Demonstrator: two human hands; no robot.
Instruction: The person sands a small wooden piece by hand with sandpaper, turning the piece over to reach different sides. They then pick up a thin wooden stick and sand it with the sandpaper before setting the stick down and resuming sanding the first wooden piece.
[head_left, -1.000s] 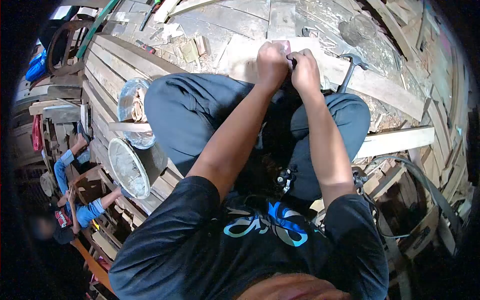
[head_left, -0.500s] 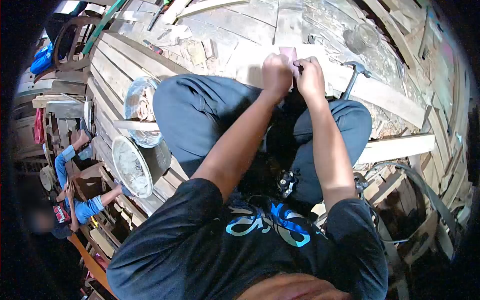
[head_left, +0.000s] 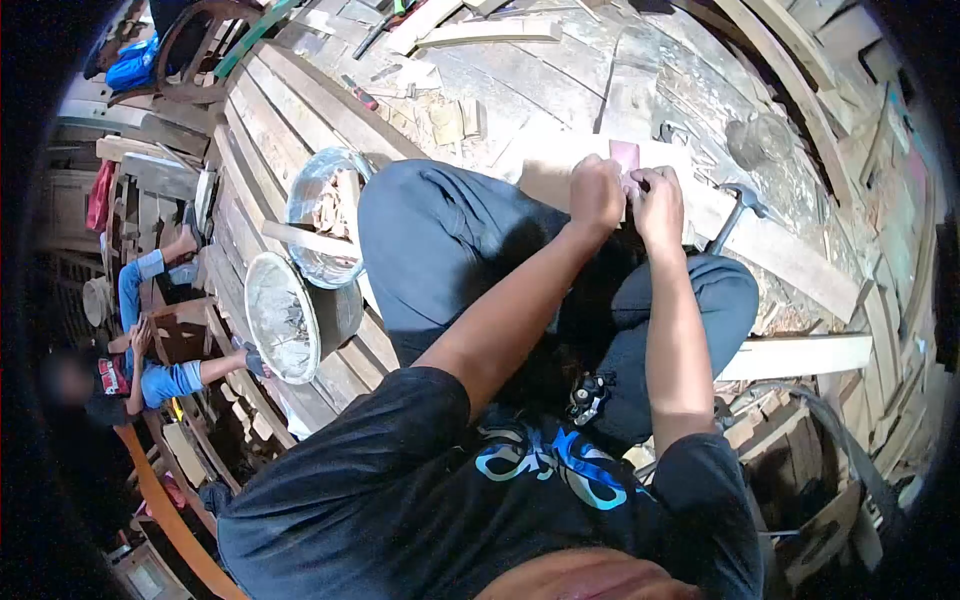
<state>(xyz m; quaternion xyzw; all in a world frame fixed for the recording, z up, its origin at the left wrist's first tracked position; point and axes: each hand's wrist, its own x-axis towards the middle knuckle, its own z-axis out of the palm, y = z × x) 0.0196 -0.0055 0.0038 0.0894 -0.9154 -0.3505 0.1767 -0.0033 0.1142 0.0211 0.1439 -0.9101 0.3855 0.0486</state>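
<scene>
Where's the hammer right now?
In the head view, the hammer is to the right of the right hand, across the pale plank, its handle end by the right knee.

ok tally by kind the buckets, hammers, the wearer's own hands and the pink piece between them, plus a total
Buckets: 2 (bluish bucket with wood scraps in it, pale-rimmed bucket)
Hammers: 1 (hammer)
Wearer's own hands: 2 (left hand, right hand)
Pink piece: 1
Total: 6
</scene>
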